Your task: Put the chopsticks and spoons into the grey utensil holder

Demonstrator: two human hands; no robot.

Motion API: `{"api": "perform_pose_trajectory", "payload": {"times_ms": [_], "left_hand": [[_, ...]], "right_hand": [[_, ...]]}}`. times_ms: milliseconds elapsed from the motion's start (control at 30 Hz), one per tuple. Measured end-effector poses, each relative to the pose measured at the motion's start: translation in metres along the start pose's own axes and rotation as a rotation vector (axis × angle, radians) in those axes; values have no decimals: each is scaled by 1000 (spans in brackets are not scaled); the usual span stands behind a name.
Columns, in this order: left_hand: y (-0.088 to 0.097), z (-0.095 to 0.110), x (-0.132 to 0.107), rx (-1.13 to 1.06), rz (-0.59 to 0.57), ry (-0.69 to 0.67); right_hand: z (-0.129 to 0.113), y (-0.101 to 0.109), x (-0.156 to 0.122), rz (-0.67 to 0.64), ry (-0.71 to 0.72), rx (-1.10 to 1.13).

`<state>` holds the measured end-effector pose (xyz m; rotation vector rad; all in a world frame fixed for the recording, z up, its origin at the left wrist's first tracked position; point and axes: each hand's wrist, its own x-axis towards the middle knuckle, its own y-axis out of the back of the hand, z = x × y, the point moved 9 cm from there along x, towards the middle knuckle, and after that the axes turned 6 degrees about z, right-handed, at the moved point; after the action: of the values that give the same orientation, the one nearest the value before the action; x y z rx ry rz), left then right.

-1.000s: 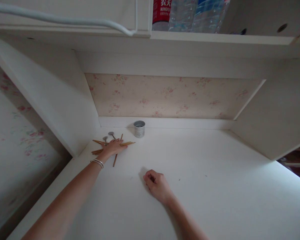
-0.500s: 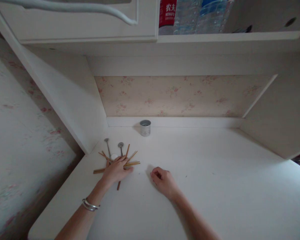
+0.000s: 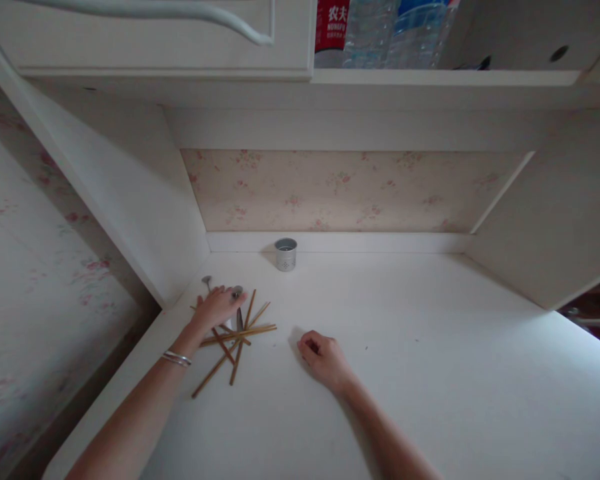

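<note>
My left hand (image 3: 217, 308) lies palm down on a scattered pile of wooden chopsticks (image 3: 240, 333) and two metal spoons (image 3: 238, 293) near the left wall of a white desk (image 3: 410, 347). Its fingers are stretched over the spoon ends, open and flat. One spoon bowl (image 3: 207, 281) pokes out just beyond the fingers. My right hand (image 3: 323, 357) rests on the desk to the right of the pile, curled into a loose fist with nothing visible in it. A small perforated metal cup (image 3: 285, 254) stands upright at the back edge, apart from both hands.
A white side panel (image 3: 130, 220) closes the desk on the left, another on the right (image 3: 555, 227). Floral wallpaper (image 3: 340, 190) backs the niche. Water bottles (image 3: 375, 30) stand on the shelf overhead. A bangle sits on my left wrist (image 3: 176, 359).
My left hand pulled the chopsticks and spoons toward me, then shifted back up onto the spoon ends, leaving the chopsticks more spread out below it. My right hand stayed curled in place.
</note>
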<state>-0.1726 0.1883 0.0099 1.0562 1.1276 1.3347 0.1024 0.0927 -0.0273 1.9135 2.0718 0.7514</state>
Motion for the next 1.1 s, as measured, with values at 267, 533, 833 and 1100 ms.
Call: {"api": "perform_pose_trajectory", "payload": {"times_ms": [267,533,833,1100], "left_hand": [[-13,-9,7,63,-95,-35],[-9,25,-27,61,2,-183],[7,35,-47,20,206,-256],[19,120,-104,-372,254,-449]], "right_hand": [[-3,0,-1,-13,15,-21],[-5,-1,-1,-23,18,-40],[-4,1,-2,-27,0,-13],[4,-9,26,-81,-177,232]]}}
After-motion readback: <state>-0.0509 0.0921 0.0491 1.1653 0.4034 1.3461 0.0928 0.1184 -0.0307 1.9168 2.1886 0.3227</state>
